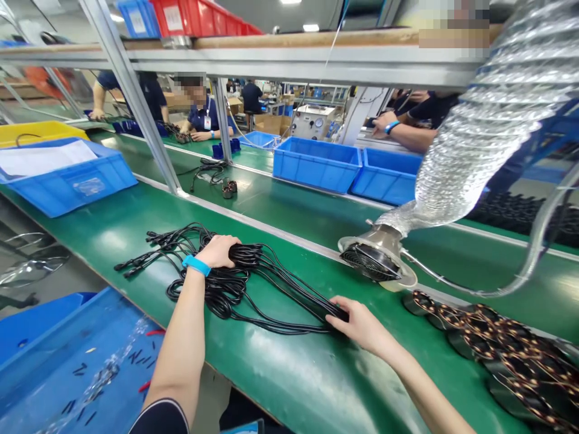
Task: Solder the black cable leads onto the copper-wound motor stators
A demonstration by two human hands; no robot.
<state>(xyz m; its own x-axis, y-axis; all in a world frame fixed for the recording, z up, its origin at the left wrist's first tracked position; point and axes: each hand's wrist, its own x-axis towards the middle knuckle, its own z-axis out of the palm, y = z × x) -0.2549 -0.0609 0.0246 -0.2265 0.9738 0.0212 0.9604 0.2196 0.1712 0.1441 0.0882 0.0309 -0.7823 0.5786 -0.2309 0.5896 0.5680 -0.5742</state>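
A bundle of black cables (228, 283) lies on the green tabletop (289, 374), with coils in the middle and plug ends fanned out to the left. My left hand (220, 251), with a blue wristband, is closed over the upper coils. Several strands stretch from there to the right. Around their far ends my right hand (350, 319) is closed, thumb and fingers gripping the cables; the tips of the strands are hidden in the palm.
Copper-wound motor stators (502, 343) stand in rows at the right. A fan-ended foil duct (375, 259) hangs down ahead of my right hand. A blue bin (85, 187) sits at the left; a blue tray (85, 374) with small scraps is below the table edge. Co-workers sit across the line.
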